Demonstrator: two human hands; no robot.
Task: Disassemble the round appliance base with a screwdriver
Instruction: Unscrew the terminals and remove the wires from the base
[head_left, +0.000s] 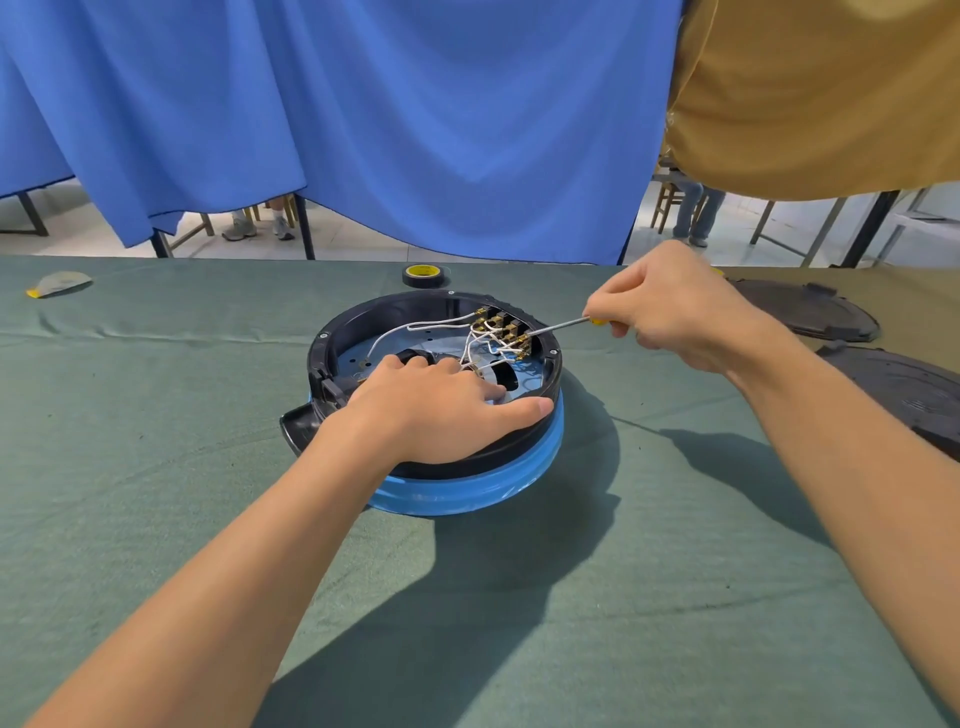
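Observation:
The round appliance base (467, 483), a black rim over a blue body, lies open-side up at the table's middle. Inside are white wires and a row of brass terminals (506, 327) at the far right of the rim. My left hand (441, 405) rests flat across the near rim, fingers straight, thumb along the edge. My right hand (680, 317) grips a screwdriver (563, 325) with a yellow handle. Its metal shaft slants left and down, and the tip sits at the rightmost terminal.
A roll of black tape (425, 275) stands just behind the base. Two dark round covers (810, 312) (904, 389) lie at the right. A small grey and yellow item (60, 285) sits far left. Green cloth (156, 415) covers the table; blue drapes hang behind.

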